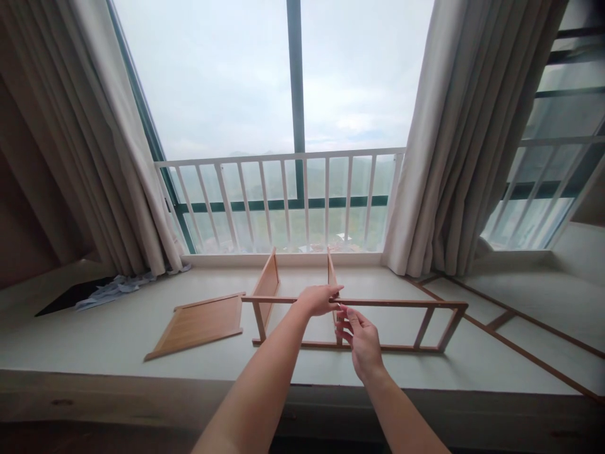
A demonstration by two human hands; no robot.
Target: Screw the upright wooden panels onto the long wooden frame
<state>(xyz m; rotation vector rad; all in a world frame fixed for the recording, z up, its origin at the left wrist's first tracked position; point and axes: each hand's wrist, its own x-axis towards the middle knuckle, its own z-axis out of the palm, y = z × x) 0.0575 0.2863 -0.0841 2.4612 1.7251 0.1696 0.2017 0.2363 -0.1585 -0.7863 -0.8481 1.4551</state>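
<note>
A light wooden shelf frame (401, 304) stands on the pale window ledge (118, 334), with two upright slatted panels (267, 285) slotted into it. My left hand (317, 299) rests over the frame's top rail near the middle, fingers curled on it beside the second upright panel (331, 272). Just below it, my right hand (363, 337) pinches at the middle post of the frame, fingers pressed together; whether something small is in them I cannot make out.
A loose wooden slatted panel (198, 323) lies flat on the ledge to the left. Crumpled paper (118, 287) lies by the left curtain (94, 157). A white railing (283, 195) and window close the far side, with the right curtain (463, 145) hanging down to the ledge.
</note>
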